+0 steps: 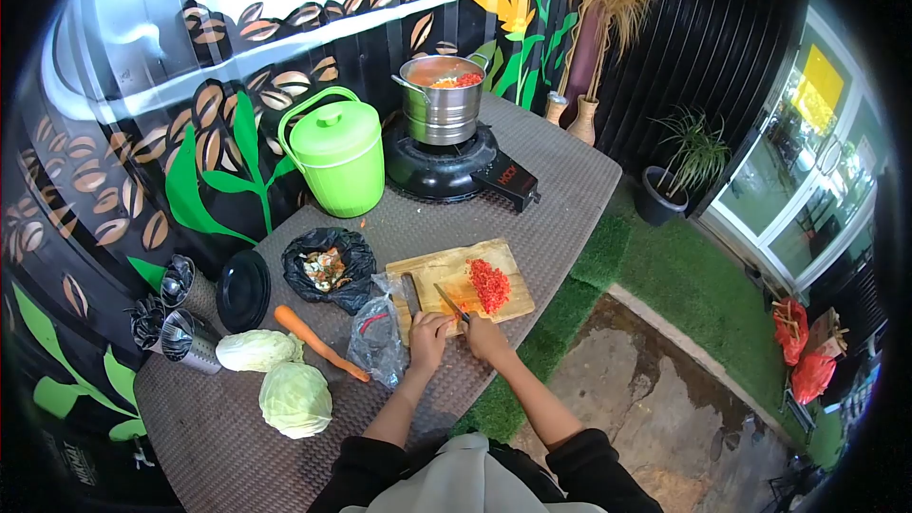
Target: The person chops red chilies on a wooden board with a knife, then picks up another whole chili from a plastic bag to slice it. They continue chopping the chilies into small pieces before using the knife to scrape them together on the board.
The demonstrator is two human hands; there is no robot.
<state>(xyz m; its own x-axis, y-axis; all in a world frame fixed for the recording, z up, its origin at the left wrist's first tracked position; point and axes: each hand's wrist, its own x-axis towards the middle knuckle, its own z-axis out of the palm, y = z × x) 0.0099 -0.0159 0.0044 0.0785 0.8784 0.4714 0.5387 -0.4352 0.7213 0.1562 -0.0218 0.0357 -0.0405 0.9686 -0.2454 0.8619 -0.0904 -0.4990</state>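
And here's the chopped red heap (489,287), at three o'clock on the wooden board (427,261), apart from the blade, which seems to leave cutting room. The right hand (486,337) is closed round the knife (448,298) at six o'clock, blade slanting towards ten, the grip looking set for control. Beside it, the left hand (429,334) has its fingers drawn in at the board's near edge, perhaps to steady something; whether it grips anything, I cannot tell. Out at eight lie the clear plastic bag (378,328) and carrot (318,342), within easy reach; at nine, the black bag (353,261) gapes, holding scraps, it seems. Up at twelve, the steel pot (442,119) sits on the stove (437,171), safely beyond the knife work!
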